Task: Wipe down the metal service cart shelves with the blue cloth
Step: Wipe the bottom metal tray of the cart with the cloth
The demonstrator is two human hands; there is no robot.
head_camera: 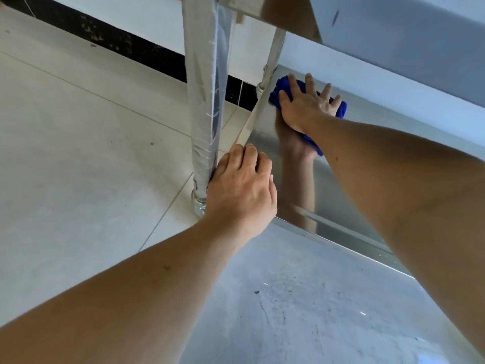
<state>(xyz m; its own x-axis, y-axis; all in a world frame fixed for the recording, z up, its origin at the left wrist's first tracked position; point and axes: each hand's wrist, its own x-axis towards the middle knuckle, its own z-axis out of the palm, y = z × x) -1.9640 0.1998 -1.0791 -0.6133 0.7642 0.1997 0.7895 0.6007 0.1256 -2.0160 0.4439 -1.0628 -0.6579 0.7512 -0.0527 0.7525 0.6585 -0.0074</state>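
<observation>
My right hand (307,103) covers most of the blue cloth (278,88); only its edges show around my fingers. My left hand (240,185) hides the lower shelf's near corner. Near post (207,82) cut off by the top edge. Both forearms run out of frame.

Pale tiled floor (78,153) (faint grout lines), black skirting band (131,48) along white wall (147,19).
</observation>
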